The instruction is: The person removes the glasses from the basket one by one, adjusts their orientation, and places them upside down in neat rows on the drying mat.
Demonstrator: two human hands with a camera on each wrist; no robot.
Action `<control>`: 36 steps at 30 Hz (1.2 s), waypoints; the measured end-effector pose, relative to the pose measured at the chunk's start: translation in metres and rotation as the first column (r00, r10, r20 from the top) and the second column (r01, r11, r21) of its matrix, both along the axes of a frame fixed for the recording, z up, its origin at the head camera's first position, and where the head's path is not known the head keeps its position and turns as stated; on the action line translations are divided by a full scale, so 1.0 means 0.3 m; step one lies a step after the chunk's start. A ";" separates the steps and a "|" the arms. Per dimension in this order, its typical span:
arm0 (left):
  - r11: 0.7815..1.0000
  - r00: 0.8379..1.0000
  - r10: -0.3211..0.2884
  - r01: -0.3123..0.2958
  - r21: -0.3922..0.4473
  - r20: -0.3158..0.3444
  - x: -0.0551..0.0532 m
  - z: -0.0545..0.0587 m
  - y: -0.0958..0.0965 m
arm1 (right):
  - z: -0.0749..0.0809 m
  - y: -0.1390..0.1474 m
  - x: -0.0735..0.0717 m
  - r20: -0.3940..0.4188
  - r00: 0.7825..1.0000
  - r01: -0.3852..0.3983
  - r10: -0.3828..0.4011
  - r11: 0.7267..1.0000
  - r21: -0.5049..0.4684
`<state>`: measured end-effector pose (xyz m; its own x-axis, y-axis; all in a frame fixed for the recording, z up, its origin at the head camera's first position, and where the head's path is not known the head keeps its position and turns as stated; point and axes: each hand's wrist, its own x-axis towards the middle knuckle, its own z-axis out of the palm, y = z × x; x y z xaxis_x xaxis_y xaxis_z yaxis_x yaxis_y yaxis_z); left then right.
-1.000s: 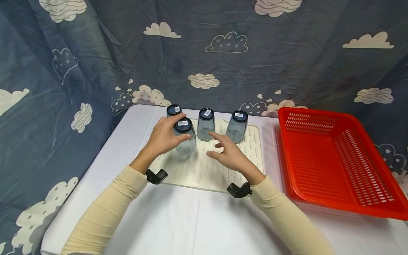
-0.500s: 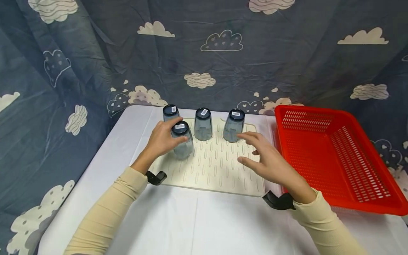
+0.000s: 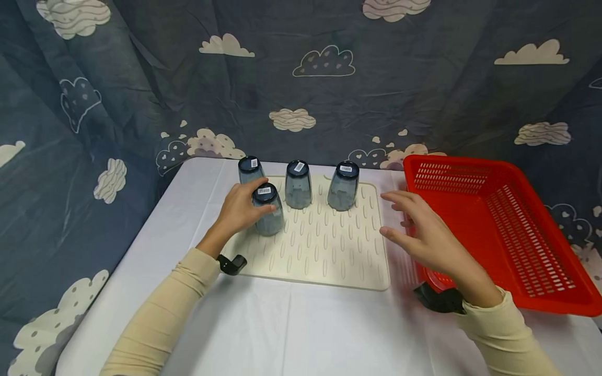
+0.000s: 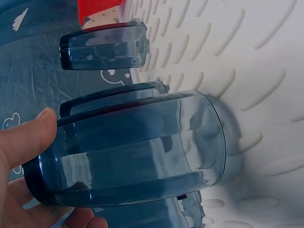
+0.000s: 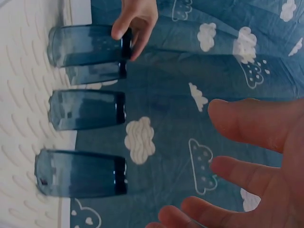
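My left hand [image 3: 239, 208] grips an upside-down blue-grey drinking glass [image 3: 271, 222] by its dark base, thumb on one side and fingers on the other. The glass is at the left part of a cream ribbed drying mat [image 3: 324, 245]; whether its rim touches the mat is hard to tell. Behind it stand three similar upturned glasses: a left one [image 3: 251, 169] partly covered by my hand, a middle one [image 3: 298, 188] and a right one [image 3: 343, 189]. With fingers spread and holding nothing, my right hand [image 3: 435, 243] hovers beside the mat's right edge.
A red perforated plastic basket [image 3: 489, 300] stands on the right of the white-covered table [image 3: 282, 329], partly behind my right hand. A dark cloth [image 3: 324, 99] with cloud prints hangs along the back and left.
My right hand has moved away from the glasses to the right, toward the basket. My left hand stays at the front-left glass, which has shifted slightly.
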<state>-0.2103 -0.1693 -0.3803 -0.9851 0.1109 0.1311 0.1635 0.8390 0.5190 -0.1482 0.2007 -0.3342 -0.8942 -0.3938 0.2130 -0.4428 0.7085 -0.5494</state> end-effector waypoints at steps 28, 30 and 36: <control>0.999 0.999 -0.036 0.036 -0.009 0.040 0.012 -0.003 0.018 | -0.034 0.115 0.009 0.015 0.996 0.085 -0.085 0.996 -0.029; 1.000 0.999 -0.029 0.029 -0.006 0.039 0.016 -0.004 0.019 | -0.034 0.120 0.010 0.015 0.996 0.088 -0.088 0.996 -0.032; 1.000 0.999 -0.017 0.017 -0.011 0.029 0.024 -0.007 0.019 | -0.039 0.135 0.013 0.024 0.995 0.099 -0.099 0.995 -0.031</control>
